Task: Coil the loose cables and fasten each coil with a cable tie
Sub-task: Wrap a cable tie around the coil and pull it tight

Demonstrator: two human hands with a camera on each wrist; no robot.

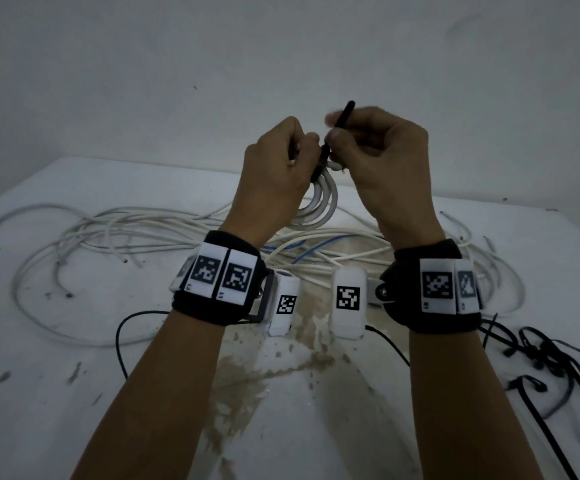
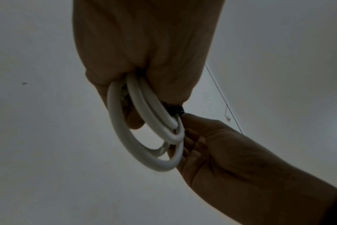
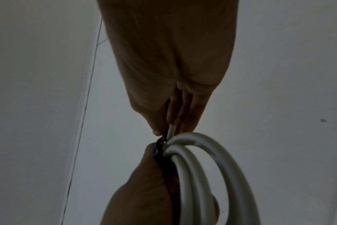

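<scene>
coil (image 1: pixel 319 199) is held up over the worktop (image 1: pixel 73 393), its loops gathered in the curled fingers (image 2: pixel 133 120) of the left hand (image 1: pixel 274 171), seemingly so that they cannot spring apart while the tie (image 1: pixel 340 119) is wrapped round them. the tie's free end is pinched by the right hand (image 1: pixel 382 157), probably to draw it tight. loose cables (image 1: pixel 115 233) are spread on the worktop beneath, and spare ties (image 1: pixel 545 362) lie at the right. the worktop is white, stained brown at the middle, and is backed by a plain pale wall (image 1: pixel 281 46); the light is dim.
</scene>
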